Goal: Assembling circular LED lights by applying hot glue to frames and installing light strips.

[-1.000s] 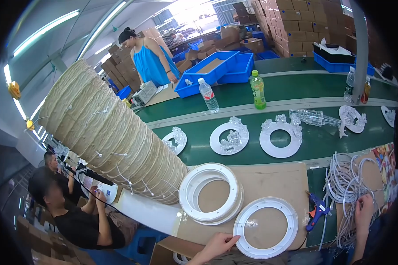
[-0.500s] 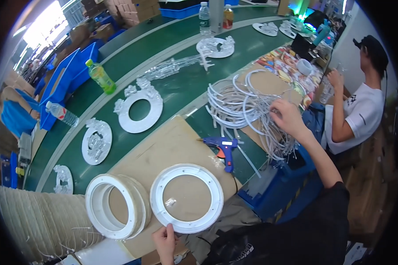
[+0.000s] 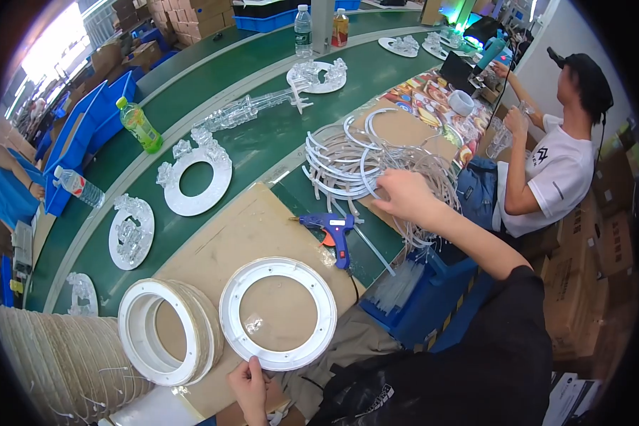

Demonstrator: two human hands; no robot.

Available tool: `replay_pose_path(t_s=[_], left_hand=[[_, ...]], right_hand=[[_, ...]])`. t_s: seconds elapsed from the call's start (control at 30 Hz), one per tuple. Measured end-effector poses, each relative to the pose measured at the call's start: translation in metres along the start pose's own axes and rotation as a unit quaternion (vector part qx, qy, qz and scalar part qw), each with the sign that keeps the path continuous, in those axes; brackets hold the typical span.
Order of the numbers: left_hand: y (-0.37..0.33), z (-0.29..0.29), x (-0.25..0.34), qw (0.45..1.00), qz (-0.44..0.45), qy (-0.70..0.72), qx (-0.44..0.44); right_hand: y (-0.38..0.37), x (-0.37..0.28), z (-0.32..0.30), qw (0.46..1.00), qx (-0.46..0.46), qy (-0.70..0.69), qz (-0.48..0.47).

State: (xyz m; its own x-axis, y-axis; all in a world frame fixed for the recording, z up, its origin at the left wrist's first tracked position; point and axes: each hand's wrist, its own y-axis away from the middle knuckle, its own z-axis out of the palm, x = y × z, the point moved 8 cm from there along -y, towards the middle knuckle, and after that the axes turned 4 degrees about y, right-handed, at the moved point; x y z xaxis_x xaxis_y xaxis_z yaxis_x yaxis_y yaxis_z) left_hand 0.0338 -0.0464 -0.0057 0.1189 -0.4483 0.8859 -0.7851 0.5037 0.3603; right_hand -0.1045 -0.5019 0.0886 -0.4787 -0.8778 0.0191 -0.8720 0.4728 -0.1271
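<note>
A flat white ring (image 3: 228, 291) lies on the cardboard sheet in front of me. At its near edge, my left hand (image 3: 250, 383) pinches the rim between thumb and fingers. Off to the right is a tangled pile of curved white strips (image 3: 326, 160) with thin wires. My right hand (image 3: 408, 197) reaches over this pile, fingers bent and closed on one curved strip at its near side. A blue hot glue gun (image 3: 336, 226) with an orange trigger lies between the ring and the pile. Left of the ring, several similar white rings (image 3: 126, 334) are stacked on their side.
Along the green conveyor (image 3: 263, 149) lie white discs (image 3: 220, 174) bearing clear plastic parts. Bottles, including a green one (image 3: 140, 126), stand by the blue bins (image 3: 85, 135). A blue crate (image 3: 433, 298) is below the right arm. A co-worker (image 3: 547, 156) sits at right.
My right hand has moved left and nearer across the strip pile, its fingers now bent down onto a strip. The whole view has shifted slightly. My left hand stays on the ring.
</note>
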Motion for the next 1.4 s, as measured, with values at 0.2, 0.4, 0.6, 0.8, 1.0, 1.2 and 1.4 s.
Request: replay_pose_path(t_s=[0.2, 0.4, 0.6, 0.8, 1.0, 1.2, 1.4], left_hand=[[0.0, 0.003, -0.001, 0.999, 0.036, -0.023, 0.002], [-0.001, 0.001, 0.003, 0.999, 0.034, -0.009, 0.005], [-0.001, 0.002, 0.001, 0.999, 0.051, -0.009, 0.003], [-0.001, -0.001, 0.0, 0.998, 0.047, -0.034, 0.001], [0.018, -0.005, 0.016, 0.974, 0.173, -0.139, 0.032], [0.051, -0.009, 0.124, 0.95, 0.304, 0.043, 0.052], [0.042, 0.084, 0.194, 0.827, 0.309, 0.32, -0.345]], right_hand=[[-0.006, 0.025, -0.041, 0.971, 0.119, -0.171, 0.119], [-0.016, 0.051, -0.052, 0.955, 0.174, -0.24, 0.005], [-0.014, 0.078, -0.099, 0.754, 0.247, -0.594, 0.131], [-0.016, 0.032, -0.137, 0.814, 0.197, -0.538, 0.091], [0.007, -0.019, -0.211, 0.792, 0.278, -0.544, -0.003], [0.03, -0.101, -0.246, 0.764, 0.214, -0.581, -0.18], [0.021, -0.156, -0.244, 0.892, 0.21, -0.336, -0.218]])
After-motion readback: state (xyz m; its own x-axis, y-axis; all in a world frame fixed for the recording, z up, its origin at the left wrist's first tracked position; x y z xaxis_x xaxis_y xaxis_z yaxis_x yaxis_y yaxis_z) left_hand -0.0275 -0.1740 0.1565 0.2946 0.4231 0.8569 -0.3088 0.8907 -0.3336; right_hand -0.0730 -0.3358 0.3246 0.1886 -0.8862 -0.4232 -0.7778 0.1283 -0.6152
